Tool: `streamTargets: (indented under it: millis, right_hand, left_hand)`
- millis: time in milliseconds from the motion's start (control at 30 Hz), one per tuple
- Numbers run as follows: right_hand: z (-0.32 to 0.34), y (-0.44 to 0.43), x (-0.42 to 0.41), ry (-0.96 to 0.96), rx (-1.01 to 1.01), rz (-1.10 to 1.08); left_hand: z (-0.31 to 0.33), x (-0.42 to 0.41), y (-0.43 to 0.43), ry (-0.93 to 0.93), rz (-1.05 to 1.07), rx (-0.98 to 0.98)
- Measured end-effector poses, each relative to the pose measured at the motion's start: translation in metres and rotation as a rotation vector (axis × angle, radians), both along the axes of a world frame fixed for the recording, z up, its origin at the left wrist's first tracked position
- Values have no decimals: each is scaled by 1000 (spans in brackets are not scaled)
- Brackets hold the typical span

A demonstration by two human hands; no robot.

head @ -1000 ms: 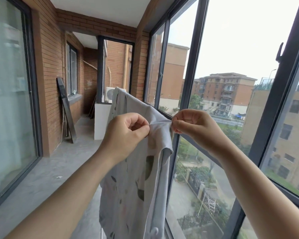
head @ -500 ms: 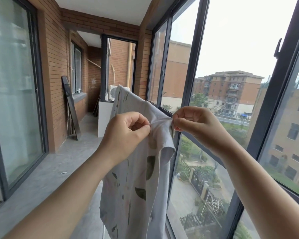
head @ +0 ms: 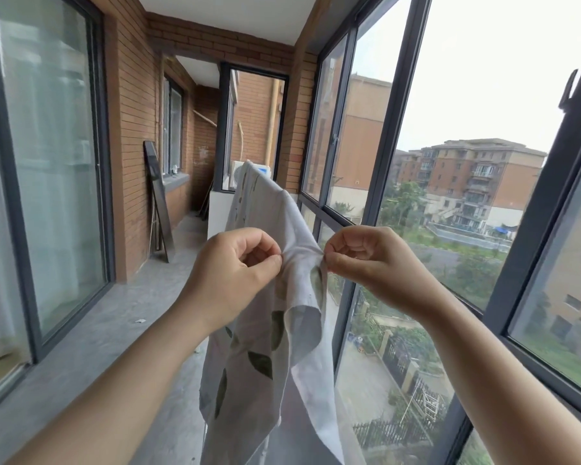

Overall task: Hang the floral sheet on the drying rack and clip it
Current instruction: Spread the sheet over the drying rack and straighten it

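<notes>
Essentially unchanged since a second ago: left hand [head: 235, 273] and right hand [head: 366, 260] remain close together, each pinching the floral sheet [head: 265, 347] at its top edge, centre frame. No clip visible; clipping judged outstanding.

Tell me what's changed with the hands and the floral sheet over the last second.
Very little. The right hand seems to have rolled slightly, showing more of its inner side, and the view itself shifted a bit. Unchanged: the left hand and the right hand both pinch the top edge of the floral sheet, close together. Nothing was let go.
</notes>
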State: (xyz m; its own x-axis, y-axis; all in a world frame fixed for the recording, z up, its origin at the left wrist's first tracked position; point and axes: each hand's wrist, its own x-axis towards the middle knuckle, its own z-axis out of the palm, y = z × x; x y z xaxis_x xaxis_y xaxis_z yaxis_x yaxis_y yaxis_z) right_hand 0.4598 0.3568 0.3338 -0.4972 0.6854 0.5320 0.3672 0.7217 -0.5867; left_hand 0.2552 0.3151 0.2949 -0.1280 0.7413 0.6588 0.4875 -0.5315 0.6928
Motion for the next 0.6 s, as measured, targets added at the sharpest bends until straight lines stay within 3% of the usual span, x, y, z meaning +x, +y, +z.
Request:
streamTargets:
  millis: [600]
  right_hand:
    - [-37,1,-2,-118,16,-14]
  left_hand:
    - [-36,1,-7,106,84,-65]
